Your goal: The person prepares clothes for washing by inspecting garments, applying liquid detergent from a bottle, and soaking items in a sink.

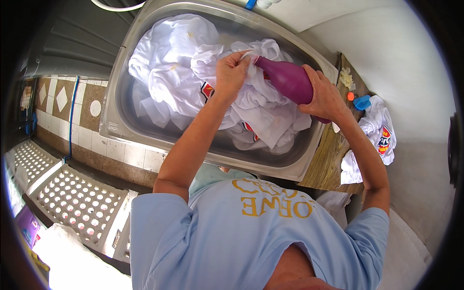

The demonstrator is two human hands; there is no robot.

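Observation:
A heap of wet white garments (181,82) with small red and dark printed badges lies in a steel sink (121,87). My left hand (231,76) pinches a fold of white cloth (251,70) above the heap, near the far side. In my right hand (325,95) is a purple squeeze bottle (287,79), its body tilted. The bottle's narrow tip points left and meets the pinched cloth beside my left fingertips. Whether anything flows from the tip cannot be made out.
Right of the sink runs a wooden ledge (321,162) with a blue cap (361,102), an orange cap (350,96) and another white printed garment (374,135). A pale wall (411,63) rises beyond. Perforated plastic crates (79,203) stand at the lower left.

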